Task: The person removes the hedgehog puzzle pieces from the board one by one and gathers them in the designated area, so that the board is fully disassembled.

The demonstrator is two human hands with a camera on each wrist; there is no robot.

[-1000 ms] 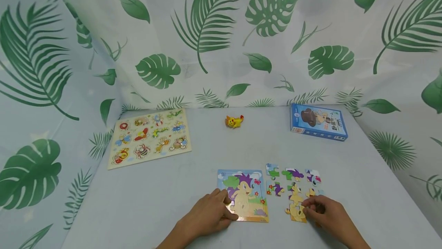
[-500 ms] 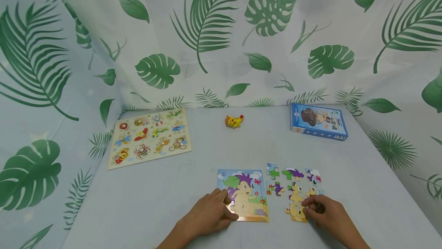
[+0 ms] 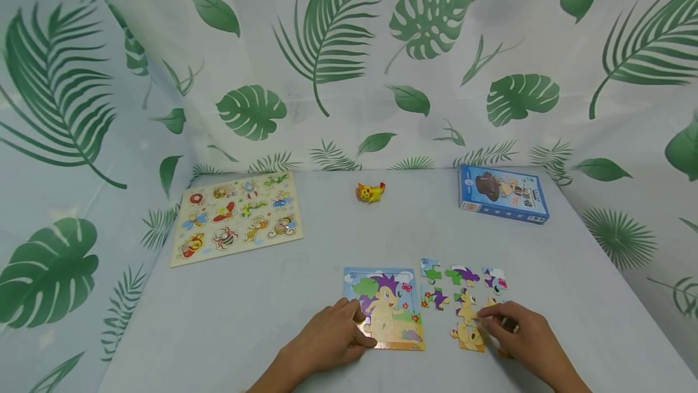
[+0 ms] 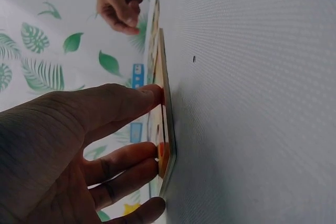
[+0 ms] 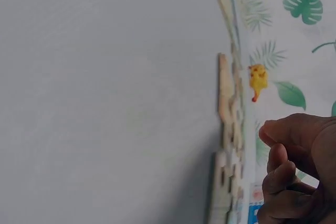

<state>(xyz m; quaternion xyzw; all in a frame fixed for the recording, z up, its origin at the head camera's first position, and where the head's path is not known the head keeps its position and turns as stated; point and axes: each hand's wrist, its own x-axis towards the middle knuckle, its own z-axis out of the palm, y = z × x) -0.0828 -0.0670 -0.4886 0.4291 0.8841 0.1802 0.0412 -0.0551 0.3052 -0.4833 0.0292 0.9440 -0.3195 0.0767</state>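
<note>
My left hand [image 3: 335,333] rests on the lower left of a square hedgehog jigsaw board [image 3: 389,346], thumb and fingertips on its face. In the left wrist view the board's edge [image 4: 168,124] lies along the table under the spread thumb and fingers. To the right, my right hand [image 3: 523,332] hovers over loose jigsaw pieces [image 3: 468,336] and hides some of them. Its fingers [image 5: 281,177] are loosely curled, thumb and forefinger tips close together, with nothing visible between them in the right wrist view.
More jigsaw pieces [image 3: 463,275] lie right of the board. At the back stand out a wooden insect peg puzzle [image 3: 294,229] on the left, a small yellow toy figure [image 3: 371,192] in the middle and a blue box [image 3: 503,194] on the right. A leaf-print curtain [image 3: 338,120] encloses the table.
My right hand has shifted very slightly to the right, with the forefinger raised a little. The left hand and the board stay in place.
</note>
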